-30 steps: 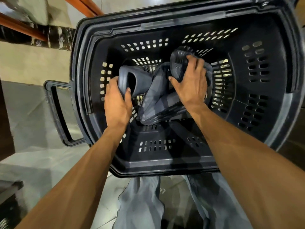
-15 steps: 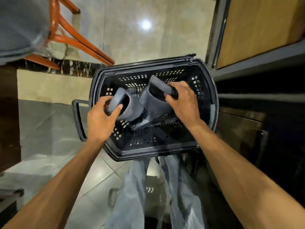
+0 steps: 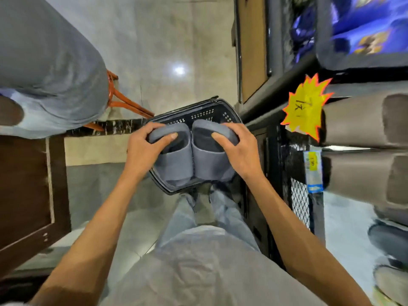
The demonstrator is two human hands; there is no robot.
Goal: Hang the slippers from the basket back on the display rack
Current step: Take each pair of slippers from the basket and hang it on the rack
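Left hand: my left hand grips the far end of the left slipper, thumb pressed on its upper edge and fingers curled over the outer side
Right hand: my right hand clasps the right slipper in the same way, thumb on top and fingers wrapped round the outside
Slippers: both are grey; I hold them side by side with their inner edges touching and their openings towards me
Basket: the black perforated basket sits on the floor below the pair, which hides most of it; I see only its far wall and a strip of the near rim
Display rack: the display rack, black wire mesh, stands just to my right; beige slippers stick out from it, apart from the pair I hold
Tags: a yellow starburst tag sits on the rack frame, with a barcode label lower down
Left side: orange chair legs stand beyond the basket on pale tiles
Below: my jeans show under the basket
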